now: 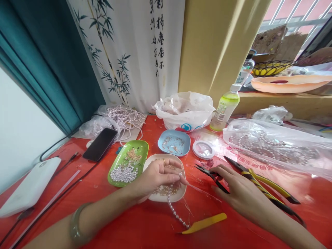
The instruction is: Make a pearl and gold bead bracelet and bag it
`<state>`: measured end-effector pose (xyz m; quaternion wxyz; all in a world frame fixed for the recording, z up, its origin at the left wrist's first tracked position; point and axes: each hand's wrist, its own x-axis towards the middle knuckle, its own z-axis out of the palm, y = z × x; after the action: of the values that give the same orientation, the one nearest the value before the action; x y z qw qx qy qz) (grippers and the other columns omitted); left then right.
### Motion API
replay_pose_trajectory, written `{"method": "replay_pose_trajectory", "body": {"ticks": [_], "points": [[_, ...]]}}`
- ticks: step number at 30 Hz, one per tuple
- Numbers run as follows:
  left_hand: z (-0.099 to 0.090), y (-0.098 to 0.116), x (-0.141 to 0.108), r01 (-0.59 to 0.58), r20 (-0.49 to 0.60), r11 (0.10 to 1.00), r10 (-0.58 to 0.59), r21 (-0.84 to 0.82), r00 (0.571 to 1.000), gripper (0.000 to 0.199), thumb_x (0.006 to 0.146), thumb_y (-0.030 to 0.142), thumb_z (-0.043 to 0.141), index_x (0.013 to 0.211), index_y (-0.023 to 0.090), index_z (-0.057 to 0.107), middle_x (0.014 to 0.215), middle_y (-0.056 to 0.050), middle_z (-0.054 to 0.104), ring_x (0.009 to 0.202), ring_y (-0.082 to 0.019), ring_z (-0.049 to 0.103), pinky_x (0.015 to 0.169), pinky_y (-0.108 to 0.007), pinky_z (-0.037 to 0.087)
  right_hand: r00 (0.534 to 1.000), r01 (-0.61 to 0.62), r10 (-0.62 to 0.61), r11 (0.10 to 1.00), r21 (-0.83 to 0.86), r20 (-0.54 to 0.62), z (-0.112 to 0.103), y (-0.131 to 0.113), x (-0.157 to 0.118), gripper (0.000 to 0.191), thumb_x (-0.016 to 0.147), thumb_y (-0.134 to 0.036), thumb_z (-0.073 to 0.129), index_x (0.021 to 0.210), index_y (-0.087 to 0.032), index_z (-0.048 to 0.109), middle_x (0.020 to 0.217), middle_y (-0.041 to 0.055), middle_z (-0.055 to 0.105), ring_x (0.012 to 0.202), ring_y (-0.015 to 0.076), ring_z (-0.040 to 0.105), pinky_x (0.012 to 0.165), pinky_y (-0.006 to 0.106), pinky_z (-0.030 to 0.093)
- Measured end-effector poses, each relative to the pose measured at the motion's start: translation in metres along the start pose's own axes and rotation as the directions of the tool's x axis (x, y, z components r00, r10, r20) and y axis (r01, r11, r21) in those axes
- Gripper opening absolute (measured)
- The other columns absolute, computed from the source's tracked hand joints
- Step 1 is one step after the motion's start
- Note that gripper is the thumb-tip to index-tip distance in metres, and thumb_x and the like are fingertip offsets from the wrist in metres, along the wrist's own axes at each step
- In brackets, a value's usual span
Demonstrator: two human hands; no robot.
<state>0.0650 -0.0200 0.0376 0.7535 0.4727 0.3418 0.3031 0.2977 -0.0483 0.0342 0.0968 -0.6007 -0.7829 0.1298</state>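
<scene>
Pinching pearl strand (173, 209) with left hand (157, 175), bending fingers of right hand (236, 184) round black pliers (215, 178).
Showing pearls (124, 173) in green tray (144, 147); partly hiding gold beads (164, 191) in cream tray (182, 194).

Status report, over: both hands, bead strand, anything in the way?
Left hand pinches bead strand over white tray. Right hand holds black pliers. Yellow tweezers by strand's lower end, possible snag.

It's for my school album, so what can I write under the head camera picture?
The left hand holds a bead strand above a white tray.
</scene>
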Motion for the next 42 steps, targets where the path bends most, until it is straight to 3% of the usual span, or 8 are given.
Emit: {"method": "replay_pose_trajectory", "body": {"ticks": [4,8,15,24,31,35,39,42], "points": [[0.002,0.001,-0.001,-0.047,0.007,0.999,0.048,-0.017,0.999,0.044,0.071,0.020,0.061,0.112,0.016,0.043,0.077,-0.006,0.066,0.063,-0.009,0.057,0.063,-0.023,0.042,0.997,0.012,-0.023,0.988,-0.157,-0.068,0.016,0.006,0.001,0.029,0.073,-0.024,0.041,0.099,-0.019,0.052,0.100,0.0094,0.054,0.088,0.0247,0.054,0.069,0.036,0.044],[0.002,0.001,0.000,-0.066,0.021,0.996,0.064,0.068,0.998,0.029,0.071,0.022,0.060,0.099,0.014,0.058,0.078,-0.006,0.065,0.068,-0.010,0.057,0.068,-0.024,0.043,0.992,0.037,-0.064,0.971,-0.234,-0.111,0.029,-0.001,-0.003,0.032,0.073,-0.023,0.044,0.102,-0.014,0.052,0.096,0.0119,0.054,0.092,0.0272,0.051,0.075,0.041,0.043],[-0.001,0.000,0.001,-0.029,-0.008,0.964,0.032,0.265,0.999,0.033,0.064,0.023,0.066,0.096,0.015,0.060,0.085,-0.006,0.066,0.081,-0.016,0.059,0.075,-0.029,0.044,0.983,0.071,-0.104,0.975,-0.208,-0.152,0.025,-0.014,-0.015,0.032,0.079,-0.038,0.044,0.100,-0.015,0.051,0.097,0.0111,0.054,0.090,0.0244,0.051,0.075,0.038,0.044],[-0.003,-0.007,0.002,-0.060,0.033,0.958,0.053,0.280,0.998,0.023,0.066,0.024,0.064,0.084,0.014,0.055,0.082,-0.008,0.067,0.079,-0.018,0.062,0.073,-0.032,0.046,0.925,-0.212,0.071,0.911,-0.355,-0.373,0.015,0.076,-0.054,0.033,0.079,-0.044,0.039,0.090,-0.015,0.050,0.095,0.0129,0.053,0.091,0.0279,0.050,0.079,0.041,0.040],[0.001,-0.010,0.000,-0.067,0.044,0.950,0.056,0.305,0.997,0.036,0.068,0.022,0.061,0.102,0.015,0.054,0.076,-0.005,0.068,0.070,-0.014,0.062,0.070,-0.029,0.047,0.924,-0.203,0.064,0.918,-0.340,-0.378,0.016,0.101,-0.046,0.034,0.081,-0.047,0.033,0.090,-0.017,0.048,0.095,0.0125,0.050,0.084,0.0236,0.053,0.073,0.036,0.042],[0.000,-0.012,-0.001,-0.079,0.077,0.945,0.057,0.317,0.995,0.031,0.065,0.023,0.064,0.095,0.013,0.060,0.082,-0.007,0.067,0.077,-0.015,0.061,0.074,-0.029,0.046,0.941,-0.145,0.007,0.910,-0.388,-0.337,0.016,0.109,-0.040,0.027,0.083,-0.039,0.032,0.082,-0.018,0.048,0.082,0.0098,0.053,0.076,0.0229,0.053,0.069,0.035,0.041],[-0.001,-0.012,-0.001,-0.056,0.094,0.947,0.028,0.316,0.995,0.035,0.065,0.023,0.064,0.098,0.014,0.058,0.089,-0.008,0.066,0.082,-0.017,0.061,0.075,-0.030,0.046,0.924,-0.156,0.041,0.948,-0.277,-0.379,0.008,0.110,-0.041,0.027,0.080,-0.039,0.032,0.075,-0.019,0.049,0.077,0.0097,0.054,0.073,0.0240,0.052,0.068,0.037,0.040],[-0.002,-0.012,-0.002,-0.068,0.136,0.952,0.028,0.298,0.990,0.035,0.066,0.022,0.063,0.100,0.013,0.057,0.092,-0.010,0.066,0.085,-0.017,0.060,0.077,-0.032,0.045,0.892,-0.244,0.247,0.968,0.057,-0.379,-0.008,0.090,-0.047,0.032,0.075,-0.047,0.038,0.067,-0.020,0.052,0.073,0.0090,0.056,0.067,0.0227,0.053,0.060,0.034,0.042]]}}
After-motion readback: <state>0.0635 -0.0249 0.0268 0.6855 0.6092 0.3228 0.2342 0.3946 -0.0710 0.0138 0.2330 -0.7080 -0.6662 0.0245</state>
